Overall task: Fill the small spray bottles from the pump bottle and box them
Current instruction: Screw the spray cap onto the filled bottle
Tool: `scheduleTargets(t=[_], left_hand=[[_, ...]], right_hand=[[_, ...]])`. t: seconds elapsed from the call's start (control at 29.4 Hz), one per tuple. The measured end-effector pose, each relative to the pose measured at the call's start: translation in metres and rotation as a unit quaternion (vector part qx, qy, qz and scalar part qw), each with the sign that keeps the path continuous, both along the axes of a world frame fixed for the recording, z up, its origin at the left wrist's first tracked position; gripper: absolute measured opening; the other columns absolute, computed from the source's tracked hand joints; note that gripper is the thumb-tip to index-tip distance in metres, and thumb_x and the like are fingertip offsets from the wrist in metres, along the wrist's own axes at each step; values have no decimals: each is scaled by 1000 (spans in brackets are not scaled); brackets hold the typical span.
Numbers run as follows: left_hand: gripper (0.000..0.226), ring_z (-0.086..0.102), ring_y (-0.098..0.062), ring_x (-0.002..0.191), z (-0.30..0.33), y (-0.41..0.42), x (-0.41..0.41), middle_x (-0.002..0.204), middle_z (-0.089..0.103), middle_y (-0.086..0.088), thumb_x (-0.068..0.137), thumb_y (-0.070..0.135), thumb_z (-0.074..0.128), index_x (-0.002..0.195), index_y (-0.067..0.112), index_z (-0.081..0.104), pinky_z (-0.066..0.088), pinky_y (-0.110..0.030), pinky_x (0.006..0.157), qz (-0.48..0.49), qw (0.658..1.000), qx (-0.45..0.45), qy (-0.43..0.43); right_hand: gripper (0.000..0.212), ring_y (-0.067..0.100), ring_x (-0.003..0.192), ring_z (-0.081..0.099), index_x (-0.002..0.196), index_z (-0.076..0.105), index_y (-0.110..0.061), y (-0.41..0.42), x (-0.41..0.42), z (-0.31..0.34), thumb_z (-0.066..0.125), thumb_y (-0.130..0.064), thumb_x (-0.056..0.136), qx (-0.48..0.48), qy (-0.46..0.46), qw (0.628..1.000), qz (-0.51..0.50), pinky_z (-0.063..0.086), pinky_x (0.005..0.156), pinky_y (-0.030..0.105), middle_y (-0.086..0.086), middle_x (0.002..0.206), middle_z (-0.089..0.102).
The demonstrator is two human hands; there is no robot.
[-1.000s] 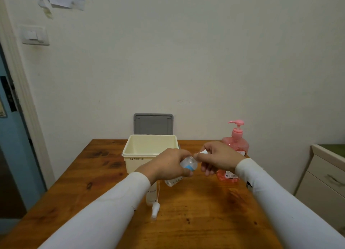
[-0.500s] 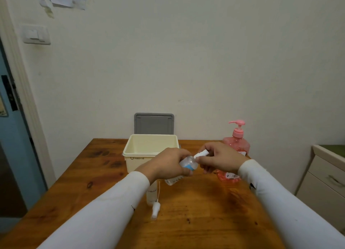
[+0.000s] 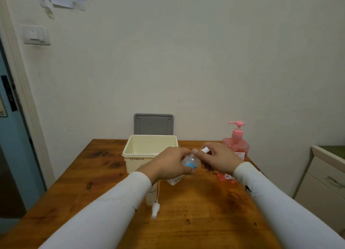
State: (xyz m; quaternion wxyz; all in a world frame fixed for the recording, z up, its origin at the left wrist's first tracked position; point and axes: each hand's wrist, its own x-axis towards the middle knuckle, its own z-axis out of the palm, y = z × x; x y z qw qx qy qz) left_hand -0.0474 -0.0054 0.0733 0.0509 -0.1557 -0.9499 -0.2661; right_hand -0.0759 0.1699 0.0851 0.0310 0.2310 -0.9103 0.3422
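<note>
Working the spray cap at the neck of a small bottle, above the surface.

I grip the small spray bottle [image 3: 189, 162] in my left hand [image 3: 170, 163], tilted toward my right hand [image 3: 217, 158], which pinches its white spray cap [image 3: 204, 150], likely so the body stays steady while I twist. Wrists meet mid-air. The cream box [image 3: 149, 151] sits beyond my left hand, the pink pump bottle [image 3: 237, 146] behind my right.

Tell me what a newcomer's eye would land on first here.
First, the two hands meeting mid-table: the left hand grips a small clear spray bottle while the right hand pinches its white spray cap. Next, the pink pump bottle standing just behind the right hand. Then the open cream box behind the left hand, a grey lid leaning on the wall behind it.
</note>
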Motion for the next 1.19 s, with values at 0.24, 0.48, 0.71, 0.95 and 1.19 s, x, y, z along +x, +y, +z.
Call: scheduleTargets(t=[0.24,0.48,0.71,0.95,1.19], left_hand=[[52,54,-10,93,0,2,2,121,62,2,83,38,70,131,28,52,45,-21,77,2,1000,9,26],[44,60,-13,94,3,-3,0,109,62,5,83,39,69,123,27,55,53,-26,82,-3,996,93,-4],[46,59,-11,92,-1,5,2,106,62,7,84,37,69,126,27,55,51,-22,78,18,991,131,24],[45,61,-9,99,3,3,1,113,63,7,84,32,69,126,27,53,53,-22,82,-19,974,224,-31],[25,66,-6,96,7,10,3,108,67,9,90,25,64,114,25,59,54,-19,76,-52,946,312,-73]], right_hand=[[67,9,43,59,71,65,-12,-9,4,-4,36,-70,86,-38,-22,995,-87,48,49,20,1,55,65],[32,12,64,56,113,63,-23,5,-2,3,56,-45,91,-150,-71,986,37,48,58,21,-2,76,63],[21,-1,48,47,79,64,-15,-6,-2,-1,63,-34,90,-192,-10,981,0,38,46,8,-5,60,52],[27,-2,58,51,77,66,-17,-6,-3,3,60,-40,89,-191,20,981,-1,41,54,9,-15,61,59],[33,1,83,68,109,66,-14,-17,1,2,45,-37,98,-258,-19,965,50,52,68,10,-4,98,71]])
